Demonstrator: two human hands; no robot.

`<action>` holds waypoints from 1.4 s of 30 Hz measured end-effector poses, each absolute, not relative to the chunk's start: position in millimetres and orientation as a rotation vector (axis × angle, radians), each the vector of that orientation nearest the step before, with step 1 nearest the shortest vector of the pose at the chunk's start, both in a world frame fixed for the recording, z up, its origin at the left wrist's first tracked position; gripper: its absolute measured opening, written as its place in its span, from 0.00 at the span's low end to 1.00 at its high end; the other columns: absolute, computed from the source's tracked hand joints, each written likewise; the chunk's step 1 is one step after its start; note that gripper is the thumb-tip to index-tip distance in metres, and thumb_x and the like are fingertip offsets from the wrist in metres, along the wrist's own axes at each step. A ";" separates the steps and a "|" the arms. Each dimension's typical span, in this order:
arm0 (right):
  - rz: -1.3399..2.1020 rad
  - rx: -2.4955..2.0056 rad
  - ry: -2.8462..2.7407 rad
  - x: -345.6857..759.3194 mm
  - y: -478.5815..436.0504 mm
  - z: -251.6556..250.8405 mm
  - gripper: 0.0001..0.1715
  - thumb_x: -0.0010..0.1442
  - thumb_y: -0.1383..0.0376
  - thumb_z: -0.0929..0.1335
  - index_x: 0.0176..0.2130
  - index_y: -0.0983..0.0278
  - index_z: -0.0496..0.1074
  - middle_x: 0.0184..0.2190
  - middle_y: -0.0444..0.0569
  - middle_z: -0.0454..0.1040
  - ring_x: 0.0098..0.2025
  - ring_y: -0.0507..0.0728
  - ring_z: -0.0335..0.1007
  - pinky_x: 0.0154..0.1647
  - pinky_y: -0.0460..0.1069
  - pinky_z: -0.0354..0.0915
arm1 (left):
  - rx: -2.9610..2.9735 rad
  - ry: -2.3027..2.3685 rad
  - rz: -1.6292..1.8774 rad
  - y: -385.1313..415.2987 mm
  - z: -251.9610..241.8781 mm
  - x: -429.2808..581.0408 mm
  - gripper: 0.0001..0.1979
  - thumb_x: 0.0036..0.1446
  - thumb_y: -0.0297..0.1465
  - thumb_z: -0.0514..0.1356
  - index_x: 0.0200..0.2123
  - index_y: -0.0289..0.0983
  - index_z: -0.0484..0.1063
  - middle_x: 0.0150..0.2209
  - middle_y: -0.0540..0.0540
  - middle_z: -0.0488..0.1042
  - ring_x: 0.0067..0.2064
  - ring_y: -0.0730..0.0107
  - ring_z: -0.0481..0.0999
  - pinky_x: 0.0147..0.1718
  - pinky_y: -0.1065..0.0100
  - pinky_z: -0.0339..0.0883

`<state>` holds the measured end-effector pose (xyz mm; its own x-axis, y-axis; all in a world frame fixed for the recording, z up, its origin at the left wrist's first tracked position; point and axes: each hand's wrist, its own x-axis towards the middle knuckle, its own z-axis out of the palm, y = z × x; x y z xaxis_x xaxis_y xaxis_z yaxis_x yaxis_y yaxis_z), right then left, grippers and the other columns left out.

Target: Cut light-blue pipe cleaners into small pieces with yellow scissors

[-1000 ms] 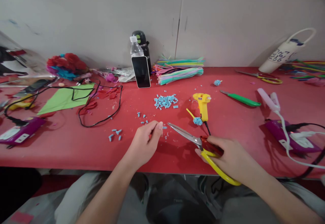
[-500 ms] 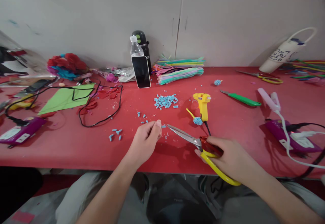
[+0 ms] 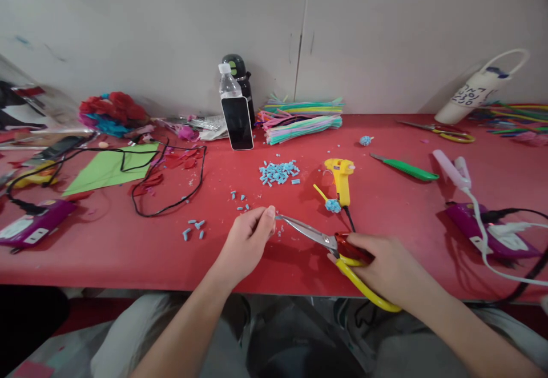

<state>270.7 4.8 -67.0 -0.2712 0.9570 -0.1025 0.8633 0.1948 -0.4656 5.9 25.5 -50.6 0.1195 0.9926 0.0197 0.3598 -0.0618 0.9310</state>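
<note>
Between thumb and fingertips, my left hand (image 3: 252,235) pinches a short blue piece, probably of pipe cleaner; most of it is hidden. My right hand (image 3: 381,264) grips scissors (image 3: 310,232) by their red and yellow handles. The blade tips touch or nearly touch the piece at my left fingertips, and the blades look almost closed. Beyond my hands lies a pile of short blue pieces (image 3: 279,172). Several more loose blue pieces (image 3: 199,225) are scattered to the left. A small blue cluster on a yellow stem (image 3: 333,205) rests beside the yellow glue gun (image 3: 341,181).
Bundled pipe cleaners (image 3: 303,121) lie against the wall beside a phone (image 3: 237,124) propped on a bottle. To the right are a green-handled knife (image 3: 411,169), other scissors (image 3: 454,133) and a purple power strip (image 3: 492,232). A black cable (image 3: 171,213) loops across the left side.
The scissor tips have moved slightly left, up to my left fingertips, and the blades look closer together. The blue piece shows less. My left hand has barely shifted.
</note>
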 end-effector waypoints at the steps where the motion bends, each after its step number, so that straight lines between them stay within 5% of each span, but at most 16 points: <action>1: 0.647 -1.752 -2.257 271.0 4.8 -67.6 0.08 0.56 0.59 0.69 0.28 0.59 0.70 0.21 0.43 0.69 0.24 0.55 0.65 0.23 0.46 0.52 | 1.563 1.365 0.953 25.4 -50.6 5.8 0.23 0.68 0.42 0.48 0.22 0.37 0.56 0.20 0.54 0.56 0.24 0.75 0.57 0.25 0.70 0.52; 9: 0.597 -1.718 -2.240 266.1 3.0 -58.3 0.20 0.57 0.51 0.68 0.24 0.59 0.60 0.18 0.41 0.64 0.20 0.52 0.57 0.21 0.45 0.51 | 1.586 1.383 0.949 26.2 -49.0 3.4 0.23 0.68 0.43 0.48 0.22 0.37 0.57 0.20 0.53 0.58 0.24 0.75 0.58 0.26 0.70 0.53; 22: 0.667 -1.723 -2.256 268.6 3.3 -63.8 0.11 0.58 0.57 0.68 0.28 0.60 0.70 0.21 0.43 0.70 0.24 0.54 0.64 0.23 0.46 0.52 | 1.613 1.365 0.925 25.8 -47.8 2.9 0.22 0.68 0.43 0.48 0.23 0.37 0.58 0.21 0.53 0.57 0.25 0.74 0.57 0.26 0.70 0.53; 42: 0.647 -1.755 -2.266 270.0 3.4 -66.6 0.12 0.57 0.57 0.68 0.26 0.59 0.66 0.19 0.41 0.64 0.22 0.53 0.59 0.23 0.46 0.50 | 1.624 1.355 0.907 25.7 -48.1 0.7 0.21 0.68 0.42 0.48 0.25 0.37 0.59 0.22 0.54 0.56 0.25 0.75 0.56 0.27 0.70 0.52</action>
